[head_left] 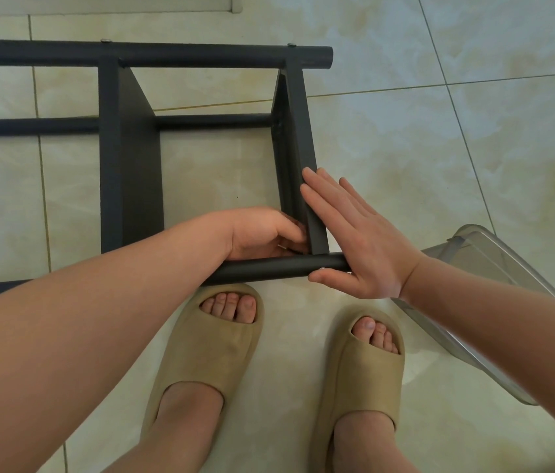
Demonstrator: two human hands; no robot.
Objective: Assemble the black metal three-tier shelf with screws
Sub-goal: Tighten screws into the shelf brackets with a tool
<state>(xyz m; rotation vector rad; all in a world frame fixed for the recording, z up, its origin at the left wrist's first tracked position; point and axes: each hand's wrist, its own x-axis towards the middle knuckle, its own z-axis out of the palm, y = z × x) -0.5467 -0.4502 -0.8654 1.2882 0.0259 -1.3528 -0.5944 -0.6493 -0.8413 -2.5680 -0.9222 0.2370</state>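
Two hands serve the near corner of the shelf (132,165) lying sideways on the floor (439,148): we press the right hand (354,240) flat, fingers straight and together, against the end panel (298,131), squaring the joint, while the left hand (262,233), fingers curled, pinches a small metal part (284,248) inside.

Soft, even daylight, fairly bright, with no hard beam. The glossy floor (439,148) carries a pale, diffuse sheen, strongest between the slippers (201,356). Shadows are faint and soft-edged, under the slippers and beside the shelf (132,158), whose black metal swallows surface detail. The pocket under the left hand (262,233) is dark, so what its fingers hold is unreadable. Wide-angle bowing bends the grout lines (453,107) toward the edges. The near forearms (64,336) loom large and slightly soft. The bottom-right corner darkens.
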